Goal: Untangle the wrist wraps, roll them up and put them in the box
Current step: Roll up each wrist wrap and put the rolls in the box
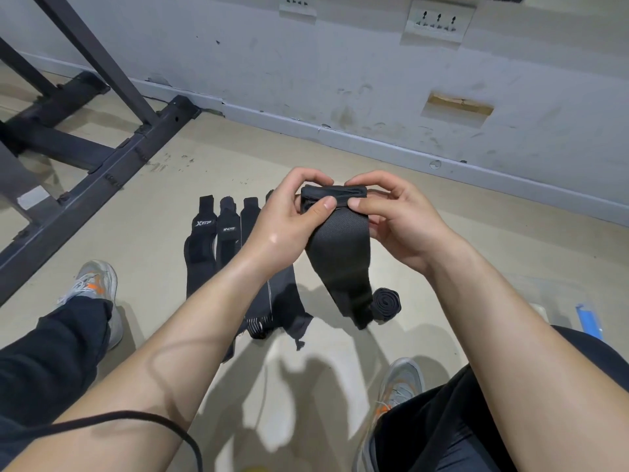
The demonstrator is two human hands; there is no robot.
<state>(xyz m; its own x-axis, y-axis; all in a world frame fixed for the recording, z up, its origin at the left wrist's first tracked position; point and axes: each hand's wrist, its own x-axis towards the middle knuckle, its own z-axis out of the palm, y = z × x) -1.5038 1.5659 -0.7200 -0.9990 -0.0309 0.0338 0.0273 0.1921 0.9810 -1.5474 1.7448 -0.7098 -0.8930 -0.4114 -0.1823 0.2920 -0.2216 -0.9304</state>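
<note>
Both hands hold one black wrist wrap [335, 247] up above the floor. My left hand [289, 216] and my right hand [398, 216] pinch its folded top end between thumbs and fingers, and the rest hangs down to the floor. Several more black wraps [218, 247] lie flat side by side on the floor behind my left hand, partly hidden by my forearm. One rolled-up wrap [386, 301] lies on the floor beside the hanging end. No box is in view.
A dark metal rack frame [102, 155] stands on the floor at the left. A grey wall [374, 80] runs across the back. My legs and grey shoes [93, 284] flank the wraps. A blue object [589, 318] lies at the right edge.
</note>
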